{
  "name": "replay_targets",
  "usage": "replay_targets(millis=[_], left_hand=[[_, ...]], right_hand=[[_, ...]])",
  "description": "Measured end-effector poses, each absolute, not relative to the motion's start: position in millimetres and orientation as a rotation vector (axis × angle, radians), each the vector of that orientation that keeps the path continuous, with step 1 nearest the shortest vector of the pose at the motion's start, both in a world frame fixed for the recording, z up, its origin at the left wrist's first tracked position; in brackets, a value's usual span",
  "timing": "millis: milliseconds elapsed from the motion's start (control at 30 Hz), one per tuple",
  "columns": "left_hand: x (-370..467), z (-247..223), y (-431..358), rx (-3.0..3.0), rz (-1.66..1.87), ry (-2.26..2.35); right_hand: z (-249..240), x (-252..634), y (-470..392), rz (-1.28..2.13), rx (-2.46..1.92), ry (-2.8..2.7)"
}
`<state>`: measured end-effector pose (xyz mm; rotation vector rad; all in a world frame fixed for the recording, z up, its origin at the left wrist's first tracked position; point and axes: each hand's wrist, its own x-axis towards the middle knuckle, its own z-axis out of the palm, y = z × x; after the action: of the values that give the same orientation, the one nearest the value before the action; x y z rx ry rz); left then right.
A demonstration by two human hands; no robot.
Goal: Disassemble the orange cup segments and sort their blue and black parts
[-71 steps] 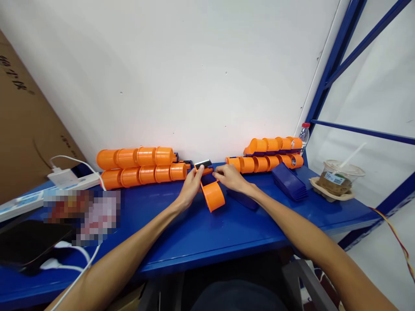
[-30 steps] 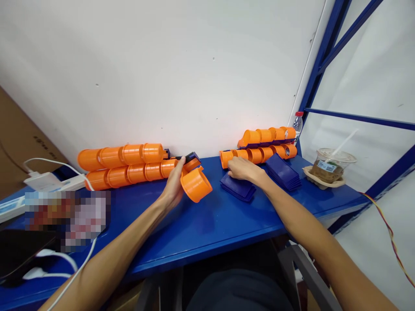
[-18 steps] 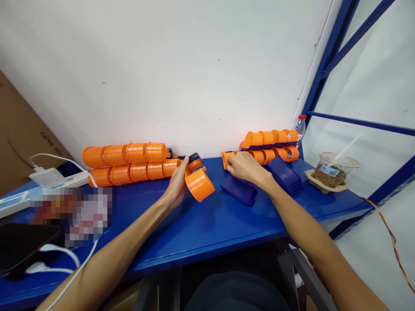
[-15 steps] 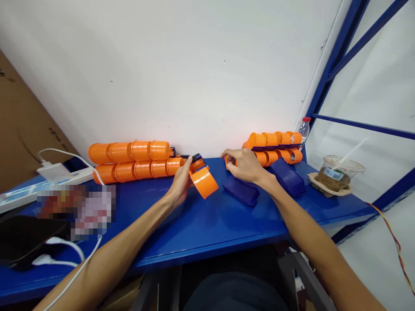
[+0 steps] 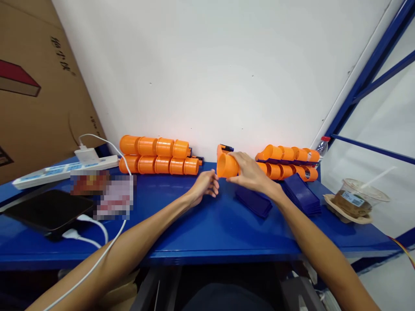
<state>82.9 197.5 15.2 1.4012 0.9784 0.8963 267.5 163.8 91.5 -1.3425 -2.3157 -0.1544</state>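
My right hand (image 5: 249,172) grips an orange hollow plastic cylinder (image 5: 228,166) from its right side. The open end faces left, and an arm with a black tip (image 5: 227,148) stands up behind it. Just left of that rim is my left hand (image 5: 204,188), its fingers loosely bent and apart, holding nothing. Two stacked rows of similar orange cylinders (image 5: 162,165) lie against the wall at the left. More orange cylinders (image 5: 285,172) lie in two rows at the right, partly behind my right hand. Below that hand rests a small stack of dark blue flat pieces (image 5: 253,201).
A larger blue stack (image 5: 303,194) lies right of my right forearm. Farther right are a drink cup (image 5: 355,201) in a cardboard holder and a bottle (image 5: 323,147). At left lie a power strip (image 5: 65,170), a black device (image 5: 48,211) and a white cable (image 5: 113,242) crossing my left forearm.
My left hand has let go of its orange cylinder. My right hand, earlier at the right rows' near end, now grips one mid-table; whether it is the same one, I cannot tell. The view has shifted.
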Motion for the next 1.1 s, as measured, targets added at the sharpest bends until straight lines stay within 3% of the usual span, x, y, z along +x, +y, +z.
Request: replay_targets(millis=[267,833,1100], left_hand=[[89,12,178,2.662,0.412,0.923],[87,10,180,2.689,0.394,0.951],[86,11,179,2.701,0.395,0.925]], right_hand=[[96,231,242,0.002,-1.621,-2.542],[55,200,268,-0.028,-1.616,-2.587],[107,222,246,-0.090,-1.621,-2.544]])
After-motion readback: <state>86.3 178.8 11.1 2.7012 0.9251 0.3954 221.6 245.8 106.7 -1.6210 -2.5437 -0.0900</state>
